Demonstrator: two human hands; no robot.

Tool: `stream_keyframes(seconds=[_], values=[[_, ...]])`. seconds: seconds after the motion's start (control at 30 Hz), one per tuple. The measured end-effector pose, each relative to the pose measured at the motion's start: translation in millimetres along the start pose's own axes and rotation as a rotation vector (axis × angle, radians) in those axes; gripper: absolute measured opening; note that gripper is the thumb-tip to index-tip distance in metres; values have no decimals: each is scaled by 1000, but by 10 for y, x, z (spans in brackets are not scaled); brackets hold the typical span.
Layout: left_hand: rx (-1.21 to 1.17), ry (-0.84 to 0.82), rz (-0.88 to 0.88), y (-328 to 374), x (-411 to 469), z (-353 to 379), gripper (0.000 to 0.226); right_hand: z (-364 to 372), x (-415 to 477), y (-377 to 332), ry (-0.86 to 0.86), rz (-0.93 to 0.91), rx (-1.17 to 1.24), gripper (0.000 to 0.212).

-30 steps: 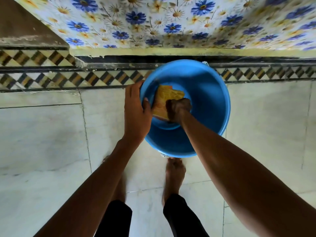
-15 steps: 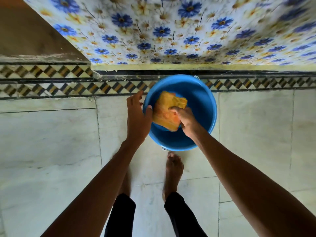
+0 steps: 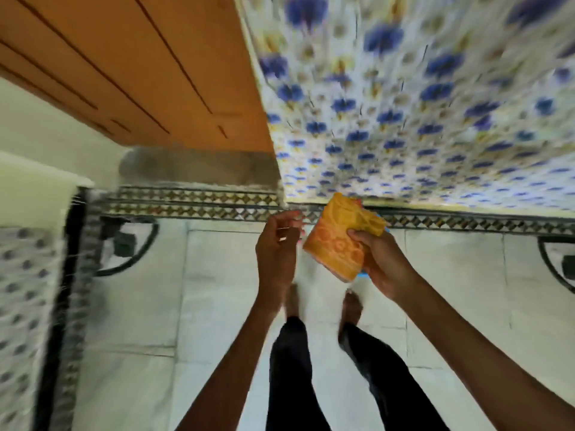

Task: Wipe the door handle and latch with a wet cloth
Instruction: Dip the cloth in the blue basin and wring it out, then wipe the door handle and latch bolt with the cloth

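My right hand grips an orange patterned cloth, folded into a thick pad and held up in front of me. My left hand hangs just left of the cloth, fingers loosely curled and apart, holding nothing. The orange wooden door fills the upper left. No handle or latch shows on the part of the door in view. The blue bucket is almost fully hidden behind the cloth and my right hand; only a sliver of blue peeks out below them. The frame is motion-blurred.
A wall with blue flower tiles rises ahead on the right. A patterned border strip runs along the floor's far edge. My bare feet stand on pale marble floor. More patterned tile lies at far left.
My right hand lifted the cloth out of the bucket and raised it. My left hand let go of the bucket rim. The view swung up and left, bringing the door into sight.
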State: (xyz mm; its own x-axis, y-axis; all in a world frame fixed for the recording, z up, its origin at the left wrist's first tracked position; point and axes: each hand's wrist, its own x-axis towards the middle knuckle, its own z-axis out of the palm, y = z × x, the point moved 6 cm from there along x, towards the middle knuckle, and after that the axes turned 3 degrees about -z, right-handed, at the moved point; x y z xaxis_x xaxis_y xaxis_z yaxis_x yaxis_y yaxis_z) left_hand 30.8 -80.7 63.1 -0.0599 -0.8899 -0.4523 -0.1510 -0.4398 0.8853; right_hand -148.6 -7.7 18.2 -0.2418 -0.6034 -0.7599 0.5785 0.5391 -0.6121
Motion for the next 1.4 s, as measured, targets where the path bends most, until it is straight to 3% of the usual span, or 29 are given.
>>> stream_keyframes(seconds=[0.1,0.27,0.6,0.93,1.0,1.07,1.13,1.23,1.33,1.4], values=[[-32,37,56,920,-484,-525,18,644,-823,-577,-48,-37,27,19],[-80,45,130,1785,-891,-1338,19,1576,-1723,-1188,-128,-120,29,17],[-104,-41,319,3062,-203,-2501,15,3136,-2029,-1943,-164,-321,139,21],[-75,-154,692,4940,998,-2459,13,4019,-1887,-3240,16,-676,271,26],[29,-115,826,5289,1197,-2368,13,4130,-1759,-3533,75,-749,265,25],[230,26,983,5618,1369,-2324,20,4231,-1660,-3819,160,-864,261,19],[430,183,1176,5942,1561,-2302,31,4308,-1597,-4156,317,-1105,148,27],[780,338,1362,6314,1950,-2204,49,4474,-1377,-4562,633,-1367,-358,46],[986,428,1525,6505,2347,-2125,59,4699,-945,-4607,826,-1461,-914,62],[1023,449,1622,6490,2564,-2094,61,4714,-760,-4524,848,-1457,-948,70]])
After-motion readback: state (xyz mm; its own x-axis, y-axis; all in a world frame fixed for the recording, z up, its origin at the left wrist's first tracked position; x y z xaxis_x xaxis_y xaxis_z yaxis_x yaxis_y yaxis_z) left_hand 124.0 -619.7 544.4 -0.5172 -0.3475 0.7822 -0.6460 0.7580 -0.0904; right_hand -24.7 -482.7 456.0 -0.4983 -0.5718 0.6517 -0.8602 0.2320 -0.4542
